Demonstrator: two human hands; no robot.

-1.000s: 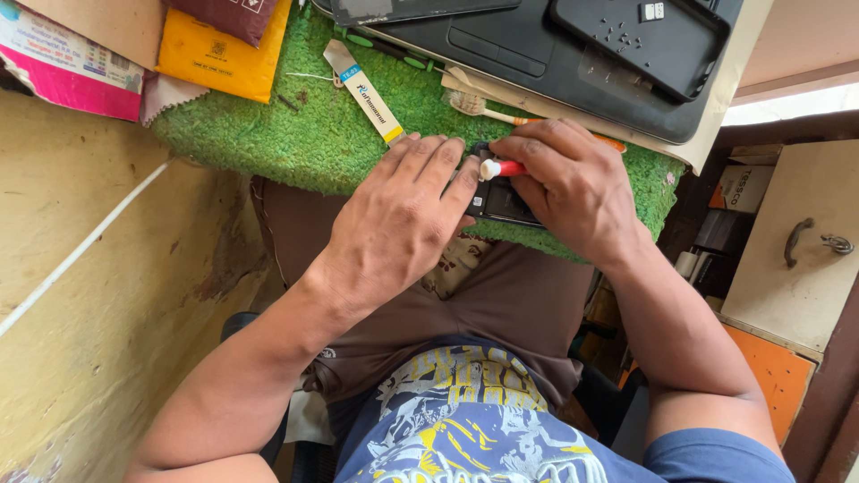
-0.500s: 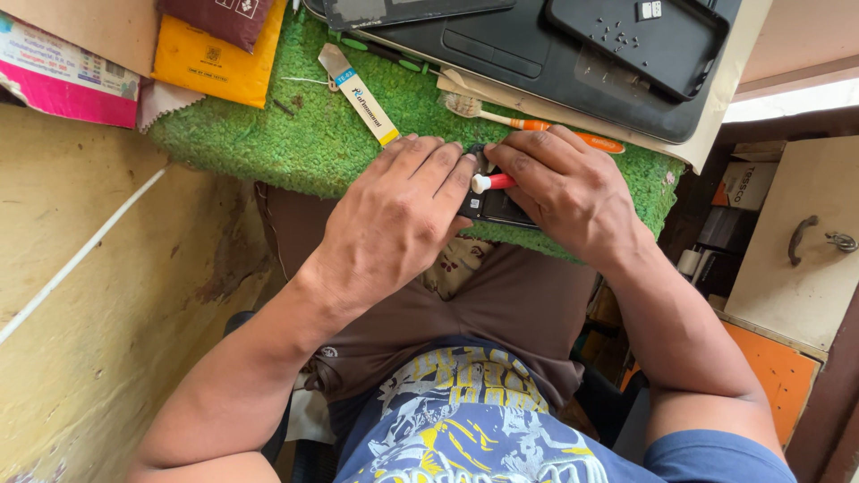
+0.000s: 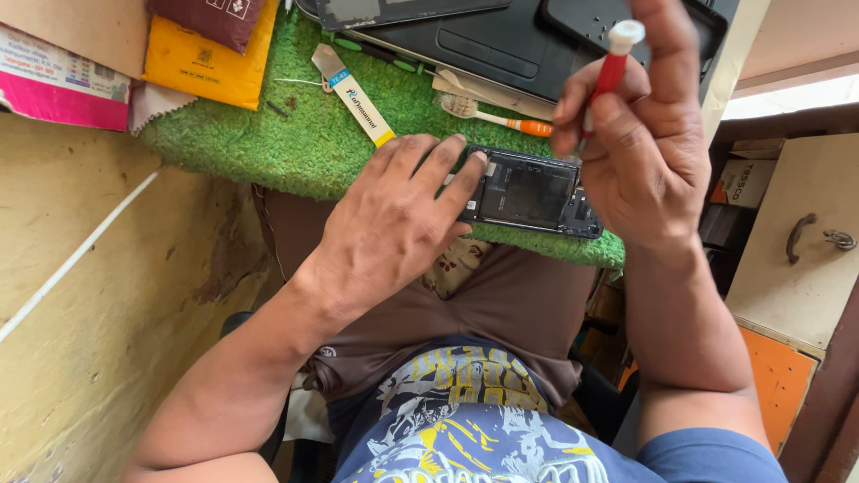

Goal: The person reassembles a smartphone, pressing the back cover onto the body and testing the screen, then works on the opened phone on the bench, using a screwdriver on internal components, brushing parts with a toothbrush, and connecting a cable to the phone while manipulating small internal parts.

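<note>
On the green turf mat [image 3: 268, 152], at the edge nearest my lap: everything I was working with sat close to the drop.
Laptop base [image 3: 501, 36]: lay at twelve o'clock from the phone, crowding the mat; a nudge could have pushed tools off.
Opened phone [image 3: 528, 192]: rested at the mat's six o'clock rim, innards up; a slip, I judged, could have tipped it into my lap.
My left hand [image 3: 394, 224]: lay flat, fingers spread and pressing the phone's nine o'clock end, nothing gripped; too little pressure could have let it skid.
My right hand [image 3: 640, 134]: was closed around the screwdriver, raised at the phone's two o'clock.
Red screwdriver [image 3: 613, 63]: stood upright, tip hidden; coming down off-centre, I feared, it could have gouged the board.
Toothbrush [image 3: 497, 116]: lay just beyond the phone, at eleven o'clock.
</note>
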